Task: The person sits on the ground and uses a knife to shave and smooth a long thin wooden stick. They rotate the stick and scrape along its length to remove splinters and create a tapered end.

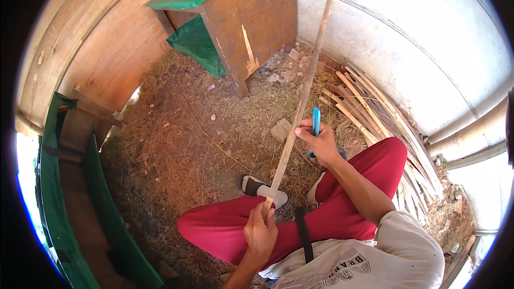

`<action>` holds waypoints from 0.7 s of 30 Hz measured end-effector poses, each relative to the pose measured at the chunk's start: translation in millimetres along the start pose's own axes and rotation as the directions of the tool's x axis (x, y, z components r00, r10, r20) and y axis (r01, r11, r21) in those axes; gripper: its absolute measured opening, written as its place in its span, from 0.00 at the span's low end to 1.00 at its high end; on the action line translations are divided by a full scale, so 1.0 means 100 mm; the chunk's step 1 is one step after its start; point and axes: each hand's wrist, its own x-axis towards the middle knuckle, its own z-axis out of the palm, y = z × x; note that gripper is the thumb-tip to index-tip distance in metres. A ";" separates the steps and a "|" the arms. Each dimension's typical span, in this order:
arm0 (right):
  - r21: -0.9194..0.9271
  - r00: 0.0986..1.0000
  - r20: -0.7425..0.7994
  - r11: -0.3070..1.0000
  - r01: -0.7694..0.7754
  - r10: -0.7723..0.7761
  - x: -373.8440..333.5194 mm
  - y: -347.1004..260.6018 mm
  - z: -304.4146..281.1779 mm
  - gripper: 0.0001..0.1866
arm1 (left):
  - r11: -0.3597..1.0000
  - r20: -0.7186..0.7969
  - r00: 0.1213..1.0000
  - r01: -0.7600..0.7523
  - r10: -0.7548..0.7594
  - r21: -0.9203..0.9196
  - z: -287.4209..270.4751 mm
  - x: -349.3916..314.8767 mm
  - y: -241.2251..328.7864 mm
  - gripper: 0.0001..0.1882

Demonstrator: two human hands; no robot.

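A long, flat bamboo strip (307,86) slants up and away from my lap toward the white wall. Its near end is gripped by my left hand (260,235), the fingers closed round it above my left thigh. Farther along, my right hand (324,144) is closed on a blue utility knife (316,120), which stands up out of the fist. The right thumb and forefinger also touch the side of the strip. Whether the knife's blade is out cannot be made out.
Several split bamboo strips (369,108) lie heaped at the right, beside the white wall (407,37). Ahead stands a wooden desk (251,27) with a green cover. A stone (280,130) rests on the grassy dirt floor. Green-edged boards (101,198) curve along the left.
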 end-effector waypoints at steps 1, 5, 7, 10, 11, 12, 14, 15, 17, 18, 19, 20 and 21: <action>-0.036 1.000 -0.007 0.999 0.015 -0.015 -0.01 -0.01 0.00 0.15 | 0.996 0.037 0.999 0.033 -0.030 -0.086 0.03 -0.01 -0.04 0.14; -0.397 0.984 0.151 0.906 0.147 -0.093 -0.13 -0.10 -0.03 0.17 | 0.881 0.232 0.947 0.298 -0.223 -0.368 0.04 0.01 -0.04 0.13; -0.692 0.966 0.256 0.690 0.211 -0.038 -0.35 -0.29 0.02 0.19 | 0.833 0.305 0.913 0.381 -0.271 -0.401 0.02 0.06 0.00 0.14; -0.707 0.871 0.393 0.510 0.490 -0.294 -0.63 -0.27 0.04 0.19 | 0.712 0.421 0.845 0.515 -0.329 -0.477 0.07 0.15 0.05 0.15; -0.742 0.866 0.430 0.447 0.500 -0.257 -0.68 -0.18 -0.03 0.18 | 0.659 0.459 0.819 0.559 -0.344 -0.503 0.09 0.17 0.06 0.15; -0.746 0.852 0.478 0.412 0.523 -0.215 -0.74 -0.16 -0.06 0.18 | 0.646 0.469 0.811 0.572 -0.351 -0.506 0.10 0.19 0.06 0.16; -0.747 0.816 0.564 0.344 0.569 -0.124 -0.86 -0.15 -0.10 0.18 | 0.619 0.488 0.794 0.597 -0.362 -0.511 0.13 0.22 0.07 0.17; -0.756 0.819 0.558 0.325 0.568 -0.133 -0.91 -0.13 -0.11 0.18 | 0.573 0.492 0.785 0.615 -0.377 -0.542 0.17 0.23 0.06 0.17; -0.778 0.824 0.552 0.278 0.564 -0.127 -0.94 -0.14 -0.11 0.19 | 0.475 0.502 0.765 0.644 -0.404 -0.599 0.23 0.25 0.04 0.19; -0.788 0.828 0.547 0.257 0.559 -0.123 -0.95 -0.14 -0.12 0.19 | 0.484 0.504 0.762 0.647 -0.406 -0.589 0.24 0.25 0.05 0.19; -0.794 0.826 0.549 0.228 0.563 -0.128 -0.94 -0.15 -0.11 0.20 | 0.493 0.506 0.760 0.650 -0.409 -0.578 0.25 0.26 0.07 0.19; -0.799 0.824 0.552 0.199 0.567 -0.132 -0.93 -0.16 -0.10 0.21 | 0.501 0.507 0.757 0.653 -0.412 -0.568 0.25 0.25 0.08 0.20; -0.804 0.822 0.553 0.170 0.570 -0.139 -0.93 -0.17 -0.09 0.22 | 0.542 0.495 0.766 0.641 -0.410 -0.544 0.25 0.25 0.09 0.20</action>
